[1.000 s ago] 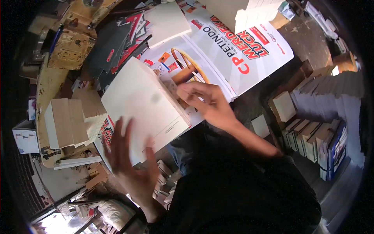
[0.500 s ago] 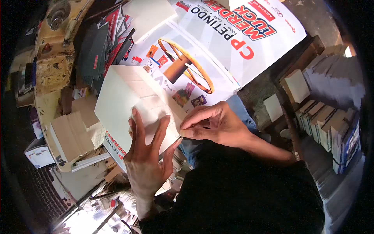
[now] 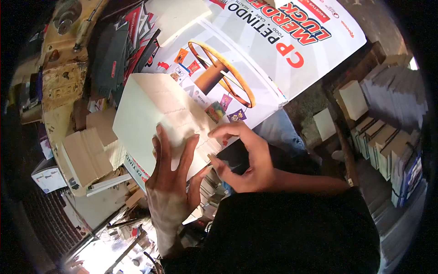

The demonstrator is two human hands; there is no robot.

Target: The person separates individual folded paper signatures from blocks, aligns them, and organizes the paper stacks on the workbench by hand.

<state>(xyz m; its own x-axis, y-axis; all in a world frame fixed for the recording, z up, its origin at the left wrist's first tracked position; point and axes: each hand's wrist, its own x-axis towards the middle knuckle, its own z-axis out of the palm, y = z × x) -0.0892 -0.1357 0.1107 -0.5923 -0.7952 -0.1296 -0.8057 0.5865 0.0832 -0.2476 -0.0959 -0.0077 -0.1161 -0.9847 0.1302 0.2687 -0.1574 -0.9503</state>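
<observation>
A block of blank cream paper (image 3: 141, 109) lies on a printed poster sheet (image 3: 255, 50), its spine side facing right. My left hand (image 3: 173, 182) rests on the paper with its fingers spread, the thumb near the lower corner. At the spine's lower end is my right hand (image 3: 251, 166), thumb and forefinger apart in a C shape, fingertips close to the paper's edge. Nothing shows between those fingertips. Whether they touch the edge is hard to tell.
Stacked paper blocks (image 3: 89, 153) stand at the left beside a worn yellow machine frame (image 3: 59, 91). Dark and red printed strips (image 3: 125, 55) lie at the upper left, near another cream stack (image 3: 175, 18). Bound books (image 3: 388, 150) fill the right side.
My left hand came down onto the paper. My right hand moved down along the spine, pinched at its lower corner, then parted its fingers. The view shifted too.
</observation>
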